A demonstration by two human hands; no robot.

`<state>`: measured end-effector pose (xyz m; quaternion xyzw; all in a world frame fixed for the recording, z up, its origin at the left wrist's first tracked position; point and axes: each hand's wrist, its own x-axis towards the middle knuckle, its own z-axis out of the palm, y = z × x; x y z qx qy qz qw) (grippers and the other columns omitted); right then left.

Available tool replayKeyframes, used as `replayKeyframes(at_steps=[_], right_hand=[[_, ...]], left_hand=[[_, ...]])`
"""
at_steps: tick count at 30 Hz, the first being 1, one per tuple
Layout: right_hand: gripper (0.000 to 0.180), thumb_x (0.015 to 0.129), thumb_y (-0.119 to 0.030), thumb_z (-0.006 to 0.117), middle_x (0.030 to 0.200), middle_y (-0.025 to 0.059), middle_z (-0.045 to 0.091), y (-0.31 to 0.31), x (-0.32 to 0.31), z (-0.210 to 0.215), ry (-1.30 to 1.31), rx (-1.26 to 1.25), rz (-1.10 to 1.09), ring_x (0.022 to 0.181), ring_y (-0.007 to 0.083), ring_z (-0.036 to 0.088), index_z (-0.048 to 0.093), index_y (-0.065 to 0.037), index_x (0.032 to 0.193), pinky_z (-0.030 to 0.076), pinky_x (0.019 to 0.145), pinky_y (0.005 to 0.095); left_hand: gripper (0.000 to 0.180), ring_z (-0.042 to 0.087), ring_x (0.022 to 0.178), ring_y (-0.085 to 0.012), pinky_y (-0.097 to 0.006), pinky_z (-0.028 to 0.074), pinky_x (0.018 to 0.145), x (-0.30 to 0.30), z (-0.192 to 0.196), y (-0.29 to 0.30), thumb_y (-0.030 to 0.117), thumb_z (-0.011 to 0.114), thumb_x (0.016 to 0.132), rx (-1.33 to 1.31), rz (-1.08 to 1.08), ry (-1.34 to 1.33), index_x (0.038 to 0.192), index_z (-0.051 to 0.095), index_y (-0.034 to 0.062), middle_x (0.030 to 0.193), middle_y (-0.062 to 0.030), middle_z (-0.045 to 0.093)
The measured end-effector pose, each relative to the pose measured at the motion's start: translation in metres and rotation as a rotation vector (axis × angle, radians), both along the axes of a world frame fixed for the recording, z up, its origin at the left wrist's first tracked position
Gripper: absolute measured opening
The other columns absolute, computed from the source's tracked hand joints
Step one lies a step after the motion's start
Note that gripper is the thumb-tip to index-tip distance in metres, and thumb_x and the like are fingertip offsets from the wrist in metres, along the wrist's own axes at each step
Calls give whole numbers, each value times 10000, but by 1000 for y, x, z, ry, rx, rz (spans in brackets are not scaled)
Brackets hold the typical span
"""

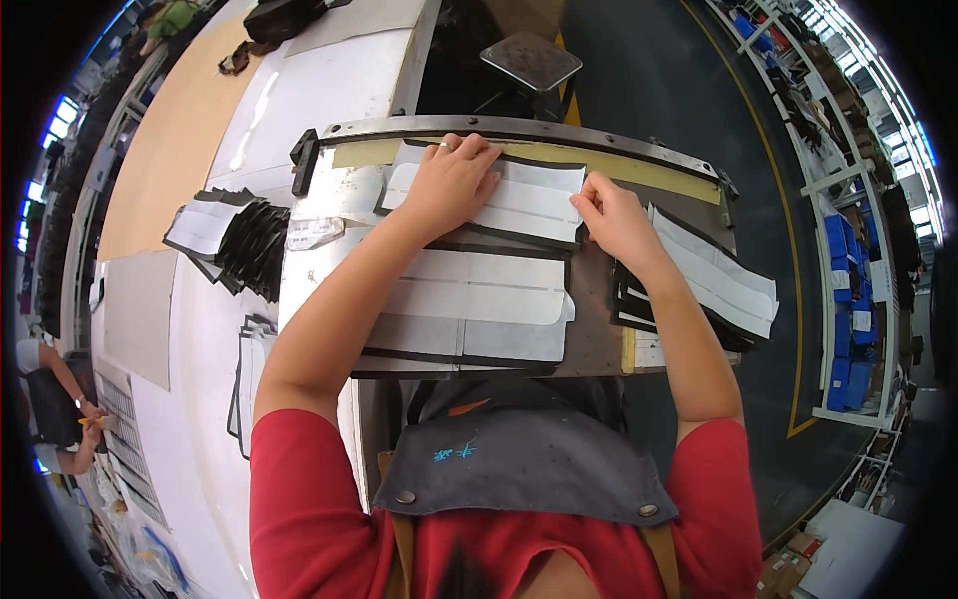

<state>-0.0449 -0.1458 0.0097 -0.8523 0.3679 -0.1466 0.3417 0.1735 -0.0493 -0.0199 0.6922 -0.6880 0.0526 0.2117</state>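
A white panel with black edges (531,200) lies along the far side of the metal-topped work table (596,299). My left hand (454,188) rests on its left half, fingers stretched out toward the far edge. At the panel's right end, my right hand (611,215) pinches the edge between thumb and curled fingers. Closer to me, overlapping white panels with black edges (479,285) lie flat. To the right of my right hand, a fanned stack of similar panels (714,265) sits at an angle, partly hidden by my forearm.
A metal bar (559,136) runs along the table's far edge. A bundle of black-edged pieces (249,240) lies on the white table at left. Beyond stands a stool (532,62). Blue bins (846,290) fill a rack at right. Another person (62,399) works at far left.
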Motion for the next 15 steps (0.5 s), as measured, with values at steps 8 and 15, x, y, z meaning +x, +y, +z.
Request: replayKeyframes(at_steps=[8,15], right_hand=[[219,888,-175,569,559,59,509,2,1,-1,-34,-40,-14,478,137,509,462,-21,777,385,479,296],[218,892,-170,563,555,70,511,4,0,0,-41,-78,-13,481,150,512,455,-19,778,384,483,303]], left_hand=[[304,521,972,-282,-413,436,826,7,-9,8,174,568,856,-77,-92,95,1152,577,107,1019,-66,590],[338,504,1085,-274,-420,364,949,-14,14,4,224,515,898,41,12,-6,1218,548,120,1141,-73,570]])
